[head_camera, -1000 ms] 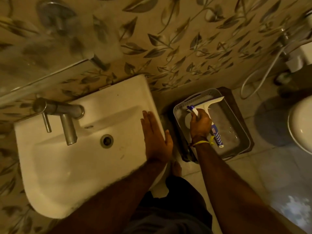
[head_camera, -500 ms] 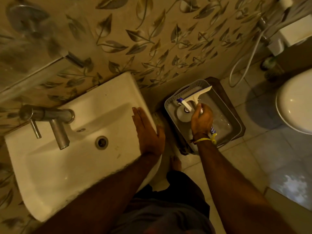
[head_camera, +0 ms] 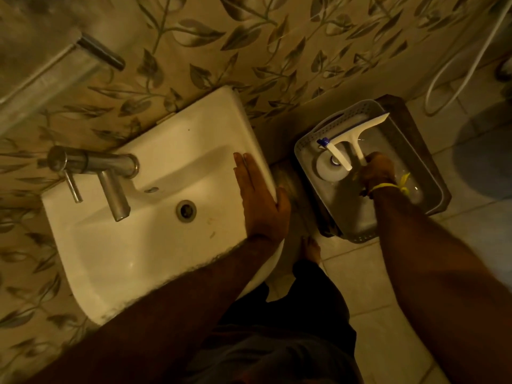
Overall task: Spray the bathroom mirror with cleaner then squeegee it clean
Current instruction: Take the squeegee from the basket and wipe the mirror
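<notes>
Head view: leaf-patterned wall tiles, white sink under flat, spread left hand. Grey basket beside sink, holding spray bottle. Right hand closed round squeegee handle inside basket.

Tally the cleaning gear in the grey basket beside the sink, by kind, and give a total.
Squeegee: 1, white, its handle at the right hand
Spray bottle: 1, white with a blue nozzle tip
Total: 2 in the grey basket
Anything beneath the hand is hidden from the head view.
</notes>
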The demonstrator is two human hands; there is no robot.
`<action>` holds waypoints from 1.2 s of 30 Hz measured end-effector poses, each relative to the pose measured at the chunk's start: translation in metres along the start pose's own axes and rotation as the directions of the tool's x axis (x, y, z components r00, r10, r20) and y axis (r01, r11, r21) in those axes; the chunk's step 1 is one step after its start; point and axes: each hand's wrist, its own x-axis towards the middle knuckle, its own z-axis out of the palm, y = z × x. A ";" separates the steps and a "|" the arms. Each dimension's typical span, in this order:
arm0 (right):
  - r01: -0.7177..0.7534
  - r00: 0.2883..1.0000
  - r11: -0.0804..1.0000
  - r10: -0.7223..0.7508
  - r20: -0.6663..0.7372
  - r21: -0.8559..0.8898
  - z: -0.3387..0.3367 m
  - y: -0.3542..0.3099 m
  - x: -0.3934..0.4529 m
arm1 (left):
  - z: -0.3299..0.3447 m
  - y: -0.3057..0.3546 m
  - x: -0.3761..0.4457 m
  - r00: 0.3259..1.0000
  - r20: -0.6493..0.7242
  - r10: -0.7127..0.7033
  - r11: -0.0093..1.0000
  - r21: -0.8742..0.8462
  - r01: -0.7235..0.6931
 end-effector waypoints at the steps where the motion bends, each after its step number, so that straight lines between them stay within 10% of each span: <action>1: 0.017 1.000 1.000 -0.017 -0.003 -0.006 -0.001 -0.001 0.000 | 0.000 0.001 0.000 1.000 -0.002 0.001 1.000 0.005 -0.001; 10: 0.264 0.936 0.964 -0.248 -0.248 0.033 -0.037 -0.021 -0.046 | -0.004 0.008 -0.002 0.999 0.004 0.038 0.999 0.017 -0.038; 22: 0.371 0.833 0.888 -0.188 -0.521 0.271 -0.081 -0.040 -0.176 | -0.015 0.019 -0.002 0.991 0.100 -0.087 0.977 0.201 0.065; 28: 0.481 0.639 0.852 -0.182 -0.747 0.204 -0.099 -0.057 -0.272 | -0.064 0.021 0.007 0.950 0.295 -0.101 0.976 0.216 0.037; 32: 0.659 0.450 0.740 -0.239 -0.861 0.139 -0.110 -0.102 -0.351 | -0.128 0.039 -0.005 0.962 0.146 0.232 0.971 0.030 -0.238; 36: 0.810 0.312 0.580 -0.296 -0.903 0.090 -0.104 -0.156 -0.431 | -0.203 0.059 -0.016 0.810 -0.128 0.573 0.809 -0.070 -0.583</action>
